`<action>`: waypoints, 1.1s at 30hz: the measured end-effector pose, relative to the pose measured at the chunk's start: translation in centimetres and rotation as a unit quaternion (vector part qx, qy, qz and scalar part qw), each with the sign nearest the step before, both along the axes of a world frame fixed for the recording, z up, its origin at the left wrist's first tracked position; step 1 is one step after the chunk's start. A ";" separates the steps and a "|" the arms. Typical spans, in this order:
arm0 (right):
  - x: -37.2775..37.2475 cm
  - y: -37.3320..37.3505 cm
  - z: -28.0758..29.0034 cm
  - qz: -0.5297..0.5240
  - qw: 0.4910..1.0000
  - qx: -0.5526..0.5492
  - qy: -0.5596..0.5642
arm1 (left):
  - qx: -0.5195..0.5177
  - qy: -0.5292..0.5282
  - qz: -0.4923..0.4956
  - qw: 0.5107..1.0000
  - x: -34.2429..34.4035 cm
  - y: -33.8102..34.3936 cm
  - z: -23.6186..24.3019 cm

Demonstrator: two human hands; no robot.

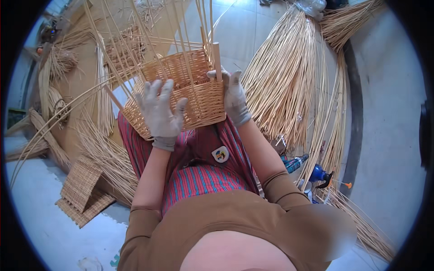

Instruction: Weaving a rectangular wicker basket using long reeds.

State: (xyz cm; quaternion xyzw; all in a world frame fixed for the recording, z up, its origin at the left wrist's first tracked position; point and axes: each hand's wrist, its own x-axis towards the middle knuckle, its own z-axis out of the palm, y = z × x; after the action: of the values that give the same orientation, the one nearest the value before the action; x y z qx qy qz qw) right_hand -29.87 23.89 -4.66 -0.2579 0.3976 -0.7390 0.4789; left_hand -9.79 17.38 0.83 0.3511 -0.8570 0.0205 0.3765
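My left hand [162, 113] spreads open over the basket [205, 101]; my right hand [235, 97] grasps its three-o'clock edge; five o'clock, an emblem patch [220, 154].

A honey-tan horizontal weave patterns the wicker basket [207, 105], turning redder brown on its inner wall; its corner post [217, 63] is paler beige. The left hand [162, 113] and right hand [234, 95] wear greyish-white gloves. Below the basket, the striped garment [203, 180] is crimson with blue and dark lines, its patch [220, 154] mainly white; the top [217, 210] is plain brown. Right of the basket, the reed sheaf [287, 77] is straw-yellow.
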 end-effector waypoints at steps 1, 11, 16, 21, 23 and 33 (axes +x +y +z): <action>0.3 0.1 0.1 -0.027 1.000 -0.005 0.008 | 0.024 -0.081 0.008 0.996 0.0 0.4 -0.7; 2.7 -2.8 -3.2 -0.194 0.968 0.007 0.160 | -0.013 -0.128 -0.023 0.991 1.1 -1.4 -6.3; 1.3 -0.3 -3.4 -0.206 0.919 -0.043 0.333 | 0.087 -0.164 -0.055 0.981 0.2 -1.4 -3.3; -2.1 9.5 -7.3 -0.243 0.959 0.090 0.115 | 0.115 -0.175 -0.108 0.972 -0.5 -1.4 -0.7; -3.7 14.1 -11.3 -0.299 0.926 0.208 0.097 | 0.131 -0.192 -0.090 0.968 -0.4 -2.1 -0.9; -2.3 36.3 -32.6 -0.087 0.630 0.757 0.153 | 0.068 -0.065 -0.092 0.991 -2.5 4.0 -1.2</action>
State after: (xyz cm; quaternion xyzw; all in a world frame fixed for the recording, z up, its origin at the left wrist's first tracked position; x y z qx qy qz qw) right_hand -32.13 60.23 -37.22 0.1215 0.9052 -0.1668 0.3716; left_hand -12.29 21.40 -0.41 0.2938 -0.9076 -0.0503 0.2957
